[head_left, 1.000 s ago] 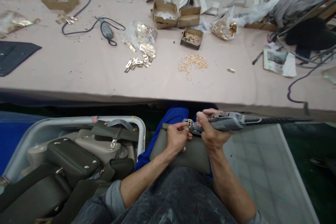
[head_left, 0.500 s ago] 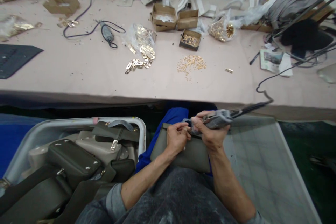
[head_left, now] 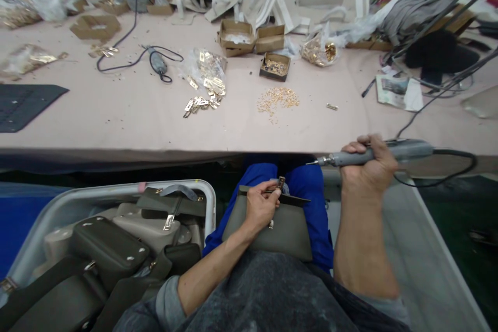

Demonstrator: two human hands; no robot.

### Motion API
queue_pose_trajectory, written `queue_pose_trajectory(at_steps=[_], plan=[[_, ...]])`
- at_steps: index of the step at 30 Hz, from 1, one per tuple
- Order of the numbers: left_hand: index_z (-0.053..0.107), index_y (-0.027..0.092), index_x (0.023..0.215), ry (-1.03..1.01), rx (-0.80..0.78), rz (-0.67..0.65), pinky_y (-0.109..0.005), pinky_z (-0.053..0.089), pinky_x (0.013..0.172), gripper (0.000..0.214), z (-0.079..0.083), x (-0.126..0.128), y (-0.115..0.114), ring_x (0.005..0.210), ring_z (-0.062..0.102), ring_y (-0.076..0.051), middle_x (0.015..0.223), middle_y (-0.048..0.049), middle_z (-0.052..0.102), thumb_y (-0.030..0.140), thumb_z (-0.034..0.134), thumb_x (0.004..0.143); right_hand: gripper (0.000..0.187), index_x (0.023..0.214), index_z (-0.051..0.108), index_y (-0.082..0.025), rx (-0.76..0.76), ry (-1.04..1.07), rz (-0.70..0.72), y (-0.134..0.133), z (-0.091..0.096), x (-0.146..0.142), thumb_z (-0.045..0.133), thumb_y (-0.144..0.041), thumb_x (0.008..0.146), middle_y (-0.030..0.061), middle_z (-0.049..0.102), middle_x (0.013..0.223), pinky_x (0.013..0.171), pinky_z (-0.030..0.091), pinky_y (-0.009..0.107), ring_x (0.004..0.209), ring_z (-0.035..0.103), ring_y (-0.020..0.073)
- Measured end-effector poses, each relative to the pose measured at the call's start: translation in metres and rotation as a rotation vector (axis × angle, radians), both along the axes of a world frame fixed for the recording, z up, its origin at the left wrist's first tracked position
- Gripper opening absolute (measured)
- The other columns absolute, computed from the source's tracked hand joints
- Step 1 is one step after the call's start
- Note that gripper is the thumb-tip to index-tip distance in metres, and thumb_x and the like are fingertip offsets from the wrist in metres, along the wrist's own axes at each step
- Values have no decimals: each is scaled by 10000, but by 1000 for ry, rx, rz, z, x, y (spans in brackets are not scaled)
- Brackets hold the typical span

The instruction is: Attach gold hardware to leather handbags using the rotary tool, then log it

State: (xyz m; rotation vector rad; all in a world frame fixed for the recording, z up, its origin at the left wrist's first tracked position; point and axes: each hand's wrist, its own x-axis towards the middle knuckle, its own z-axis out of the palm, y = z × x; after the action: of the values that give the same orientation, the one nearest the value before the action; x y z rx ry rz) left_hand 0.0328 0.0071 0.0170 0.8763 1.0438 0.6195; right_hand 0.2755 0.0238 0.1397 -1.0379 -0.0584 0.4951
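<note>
An olive-green handbag (head_left: 264, 236) lies across my lap. My left hand (head_left: 261, 206) pinches a small gold metal clasp plate (head_left: 280, 183) at the bag's flap, thumb and fingers closed on it. Off to the right and raised, my right hand (head_left: 369, 158) is wrapped round a grey electric screwdriver (head_left: 408, 149), whose thin bit points left, apart from the bag. Its black cord loops away on the right. On the bench, small gold screws (head_left: 278, 101) lie scattered, with gold metal plates (head_left: 202, 104) in a heap to their left.
A white-rimmed tub (head_left: 212, 202) full of green and beige bags stands at my left. A pale tray (head_left: 412, 249) is at my right. Small boxes (head_left: 274, 66), a second screwdriver (head_left: 157, 62) and white bag parts (head_left: 280, 5) cover the bench (head_left: 128, 119) farther back.
My right hand has lifted the electric screwdriver off the clasp and swung it up to the right. My left hand stays at the flap, and the gold plate now shows.
</note>
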Motion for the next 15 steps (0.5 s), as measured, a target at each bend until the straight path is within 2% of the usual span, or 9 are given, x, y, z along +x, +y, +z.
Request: queue_pose_trajectory(at_steps=[3,5,7,9,12,15], plan=[[796,38,1220,19,22,-1,-211,575,541,427,3,2,0,541,649,-112,743,-82,755,289,752,878,187,817,559,-179,-1,109,-118,39,-15,31,657,-77,939,-18,581,760,549,476,163,592,529,48],[789,20,1239,17,25,-3,-210,571,549,436,6,2,2,515,643,-116,630,-51,704,265,710,887,185,840,553,-178,-51,95,-182,63,-31,47,679,-101,951,-19,601,767,613,568,215,622,576,75],[785,12,1252,11,26,-8,-203,558,549,450,8,3,3,502,635,-112,606,-45,692,250,685,883,220,849,520,-186,-117,42,-205,81,-52,58,718,-135,933,-36,599,758,684,649,299,629,600,95],[793,16,1236,10,33,-4,-201,547,538,455,10,3,3,500,624,-107,624,-51,701,264,699,867,267,872,492,-198,-190,-69,-200,91,-75,66,756,-177,901,-46,596,751,715,676,346,646,627,115],[810,30,1172,33,37,22,-213,535,504,460,11,6,2,497,605,-108,670,-66,718,332,770,828,294,941,498,-204,-417,-288,-192,94,-104,76,773,-291,882,6,645,811,735,672,383,761,707,188],[805,20,1104,80,34,42,-222,514,466,461,10,10,1,464,577,-109,645,-65,703,360,805,792,413,1108,546,-161,-767,-567,-263,88,-114,84,793,-344,833,158,717,1070,979,634,494,1092,737,301]])
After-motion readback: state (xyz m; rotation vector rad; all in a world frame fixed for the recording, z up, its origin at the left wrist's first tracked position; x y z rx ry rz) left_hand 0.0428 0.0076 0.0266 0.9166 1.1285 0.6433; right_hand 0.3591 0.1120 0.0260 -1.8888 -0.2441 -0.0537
